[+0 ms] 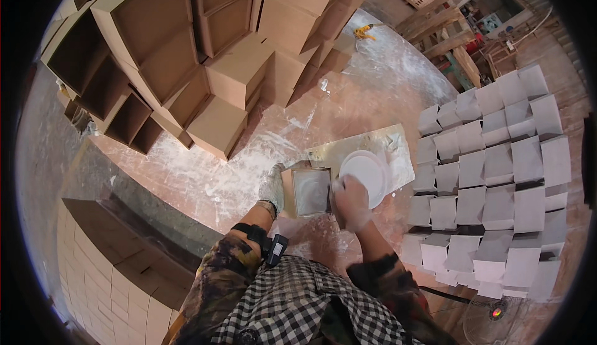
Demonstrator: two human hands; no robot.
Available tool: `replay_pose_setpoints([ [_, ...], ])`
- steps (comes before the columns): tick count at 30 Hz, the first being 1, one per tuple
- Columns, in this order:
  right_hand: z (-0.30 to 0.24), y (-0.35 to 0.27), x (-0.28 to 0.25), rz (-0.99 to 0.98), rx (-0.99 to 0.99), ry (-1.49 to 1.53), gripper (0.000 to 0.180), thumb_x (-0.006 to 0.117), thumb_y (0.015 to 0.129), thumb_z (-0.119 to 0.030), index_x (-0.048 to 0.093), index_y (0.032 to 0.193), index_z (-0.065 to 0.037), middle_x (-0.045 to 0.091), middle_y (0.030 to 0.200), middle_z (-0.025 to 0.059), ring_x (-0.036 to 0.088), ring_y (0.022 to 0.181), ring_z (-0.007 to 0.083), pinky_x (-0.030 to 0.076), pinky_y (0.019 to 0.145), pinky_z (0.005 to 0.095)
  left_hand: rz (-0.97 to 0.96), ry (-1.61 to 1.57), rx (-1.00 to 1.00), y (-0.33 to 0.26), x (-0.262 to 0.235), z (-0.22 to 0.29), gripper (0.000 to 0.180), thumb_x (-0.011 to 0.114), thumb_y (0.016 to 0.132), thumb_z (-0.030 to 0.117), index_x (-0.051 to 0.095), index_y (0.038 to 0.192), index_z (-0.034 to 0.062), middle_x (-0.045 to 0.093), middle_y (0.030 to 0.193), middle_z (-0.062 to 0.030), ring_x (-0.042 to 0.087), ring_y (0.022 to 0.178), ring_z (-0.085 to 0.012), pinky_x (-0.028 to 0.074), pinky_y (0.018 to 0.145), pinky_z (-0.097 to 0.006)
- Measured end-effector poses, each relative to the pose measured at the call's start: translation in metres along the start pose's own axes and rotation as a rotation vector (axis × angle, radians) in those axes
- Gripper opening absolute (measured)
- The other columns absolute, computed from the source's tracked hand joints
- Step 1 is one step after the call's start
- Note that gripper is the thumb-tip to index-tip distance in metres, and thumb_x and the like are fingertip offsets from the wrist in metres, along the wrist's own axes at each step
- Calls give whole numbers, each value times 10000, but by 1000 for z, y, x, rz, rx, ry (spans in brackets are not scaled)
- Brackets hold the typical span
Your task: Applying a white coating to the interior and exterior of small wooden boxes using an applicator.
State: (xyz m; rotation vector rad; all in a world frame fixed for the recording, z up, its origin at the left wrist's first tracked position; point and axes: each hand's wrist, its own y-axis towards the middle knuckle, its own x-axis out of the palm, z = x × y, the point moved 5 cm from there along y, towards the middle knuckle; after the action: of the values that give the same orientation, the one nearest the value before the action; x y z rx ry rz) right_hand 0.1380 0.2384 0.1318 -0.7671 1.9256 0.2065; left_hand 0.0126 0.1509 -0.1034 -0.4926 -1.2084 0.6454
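Observation:
My left hand [272,185], in a pale work glove, grips the left side of an open brown cardboard box [288,194]. The box's opening faces up, and its inside looks greyish white. My right hand [352,202] is closed at the box's right edge, smeared by motion; what it holds, if anything, I cannot make out. Just beyond that hand is a round white tub [364,172] with whitish contents, partly covered by my fingers. The tub rests on a flat, stained board [400,152].
Brown boxes [236,68] are stacked high at the far left, with more brown boxes [118,270] at the near left. White boxes [485,171] stand in rows on the right. A yellow tool [365,32] lies on the white-smeared surface at the back. Wooden frames [444,31] stand far right.

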Motion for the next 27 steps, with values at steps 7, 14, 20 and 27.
replay_pose_setpoints([
  [7, -27, 49, 13, 298, 33, -59, 216, 508, 848, -187, 593, 959, -22, 608, 972, 209, 584, 887, 413, 457, 782, 476, 196, 151, 157, 1, -11, 9, 445, 430, 946, 447, 612, 1039, 52, 635, 938, -81, 575, 835, -210, 475, 787, -330],
  [14, -40, 26, 34, 7, -300, 142, 188, 530, 821, -135, 651, 899, -13, 655, 855, 191, 630, 805, 348, 491, 726, 393, 116, 298, 248, 14, -18, 7, 448, 406, 954, 471, 612, 1025, 80, 631, 909, -69, 564, 784, -214, 482, 769, -338],
  [20, 9, 35, 4, 146, -6, 395, 189, 537, 807, -118, 644, 894, 11, 651, 854, 196, 615, 818, 303, 478, 725, 380, 225, 332, 212, -11, -1, 12, 521, 440, 945, 475, 600, 1135, 18, 618, 1052, -102, 553, 932, -199, 450, 853, -329],
  [27, -28, 58, 19, 189, 172, 20, 187, 564, 788, -137, 654, 891, -11, 645, 920, 224, 605, 833, 417, 479, 731, 421, 189, 343, 269, -3, -8, 12, 471, 365, 982, 459, 581, 1155, 78, 633, 1028, -85, 588, 900, -211, 482, 837, -332],
])
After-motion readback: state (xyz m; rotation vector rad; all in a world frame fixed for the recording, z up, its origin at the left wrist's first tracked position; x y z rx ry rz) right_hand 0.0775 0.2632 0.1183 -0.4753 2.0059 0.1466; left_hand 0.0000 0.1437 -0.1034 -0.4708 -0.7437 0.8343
